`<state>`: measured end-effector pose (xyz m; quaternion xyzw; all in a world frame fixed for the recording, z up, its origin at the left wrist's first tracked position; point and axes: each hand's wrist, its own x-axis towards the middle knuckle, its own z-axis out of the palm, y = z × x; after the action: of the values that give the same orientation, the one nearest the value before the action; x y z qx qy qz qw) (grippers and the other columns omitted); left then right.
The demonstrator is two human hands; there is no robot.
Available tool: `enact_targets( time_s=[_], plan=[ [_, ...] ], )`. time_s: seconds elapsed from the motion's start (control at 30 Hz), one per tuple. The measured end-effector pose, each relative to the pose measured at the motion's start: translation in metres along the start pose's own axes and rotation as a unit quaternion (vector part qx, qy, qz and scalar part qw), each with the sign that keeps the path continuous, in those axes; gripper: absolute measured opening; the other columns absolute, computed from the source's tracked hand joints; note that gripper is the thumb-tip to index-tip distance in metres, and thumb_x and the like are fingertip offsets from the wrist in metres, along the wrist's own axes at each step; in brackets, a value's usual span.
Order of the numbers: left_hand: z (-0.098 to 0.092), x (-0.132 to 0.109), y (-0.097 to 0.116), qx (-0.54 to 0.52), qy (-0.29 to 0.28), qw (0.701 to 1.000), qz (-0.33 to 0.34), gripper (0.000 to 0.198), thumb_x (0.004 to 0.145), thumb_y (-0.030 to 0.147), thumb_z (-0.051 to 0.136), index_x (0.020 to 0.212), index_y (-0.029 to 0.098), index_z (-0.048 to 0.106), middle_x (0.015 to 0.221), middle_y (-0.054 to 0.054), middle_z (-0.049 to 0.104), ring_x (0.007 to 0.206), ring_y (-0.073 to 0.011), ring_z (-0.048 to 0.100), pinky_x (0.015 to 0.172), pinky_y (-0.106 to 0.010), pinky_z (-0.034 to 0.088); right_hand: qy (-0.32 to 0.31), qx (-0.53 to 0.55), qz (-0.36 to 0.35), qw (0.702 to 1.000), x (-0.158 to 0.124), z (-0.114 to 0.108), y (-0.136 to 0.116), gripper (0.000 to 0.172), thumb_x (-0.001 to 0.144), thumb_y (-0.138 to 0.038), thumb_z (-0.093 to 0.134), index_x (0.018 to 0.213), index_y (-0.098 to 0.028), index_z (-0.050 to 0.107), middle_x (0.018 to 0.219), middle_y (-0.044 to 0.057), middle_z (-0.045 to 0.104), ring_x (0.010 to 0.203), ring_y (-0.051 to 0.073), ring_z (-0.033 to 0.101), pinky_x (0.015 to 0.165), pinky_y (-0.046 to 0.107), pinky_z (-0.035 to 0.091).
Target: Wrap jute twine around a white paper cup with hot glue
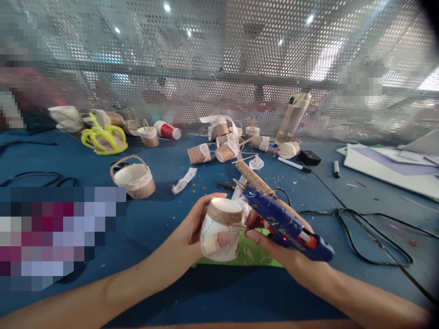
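My left hand (195, 227) is wrapped around a white paper cup (224, 249), the thumb with a bandage-like strip pressed on its side. Brown twine (222, 216) is wound around the upper part of the cup, below the rim. In my right hand (279, 246) is a blue hot glue gun (279, 212), its red light lit and its nozzle pointing up and away to the left. The right thumb and fingers are close to the cup, where a loose twine end sticks out. A green mat (255, 251) lies under both hands. Behind the gun rests a twine roll (254, 177).
Left of the cup stands a twine-and-lace basket (137, 180). A lace strip (185, 180) lies nearby. Further back are several wrapped cups (226, 150), a yellow crown-like basket (104, 139) and a clear bottle (294, 116). Black cable (356, 251) loops at right, near paper sheets (387, 171).
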<state>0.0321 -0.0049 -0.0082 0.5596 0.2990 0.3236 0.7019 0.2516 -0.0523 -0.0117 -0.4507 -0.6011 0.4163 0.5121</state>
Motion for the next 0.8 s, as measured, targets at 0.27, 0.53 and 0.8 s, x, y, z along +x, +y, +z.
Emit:
enact_targets(
  time_s=[0.27,0.53,0.8],
  plan=[
    [0.001,0.000,-0.002,0.028,0.024,0.999,0.024,0.053,0.082,0.036,0.074,0.124,0.033,0.042,0.118,-0.002,0.057,0.104,-0.0212,0.058,0.088,-0.033,0.051,0.051,-0.014,0.003,0.999,0.005,0.002,0.003,0.012,0.081,-0.026,0.077,0.088,-0.024,0.067,0.083,-0.003,0.071,0.076,0.014,0.069,0.073,0.026,0.059],
    [0.000,0.002,-0.001,0.048,0.040,0.998,0.027,0.053,0.082,0.032,0.076,0.121,0.034,0.040,0.114,-0.001,0.057,0.099,-0.0194,0.059,0.088,-0.033,0.050,0.015,-0.024,-0.016,0.999,0.002,0.000,-0.002,0.012,0.082,-0.021,0.076,0.087,-0.025,0.066,0.083,-0.003,0.069,0.076,0.013,0.067,0.071,0.025,0.057],
    [0.000,0.002,-0.002,0.077,0.056,0.995,0.031,0.051,0.082,0.034,0.075,0.120,0.034,0.040,0.108,0.000,0.057,0.093,-0.0181,0.056,0.079,-0.027,0.050,0.073,-0.043,-0.080,0.993,-0.003,0.006,-0.009,0.021,0.076,-0.011,0.078,0.080,-0.027,0.065,0.079,-0.005,0.070,0.068,0.014,0.066,0.066,0.026,0.055]
  ],
)
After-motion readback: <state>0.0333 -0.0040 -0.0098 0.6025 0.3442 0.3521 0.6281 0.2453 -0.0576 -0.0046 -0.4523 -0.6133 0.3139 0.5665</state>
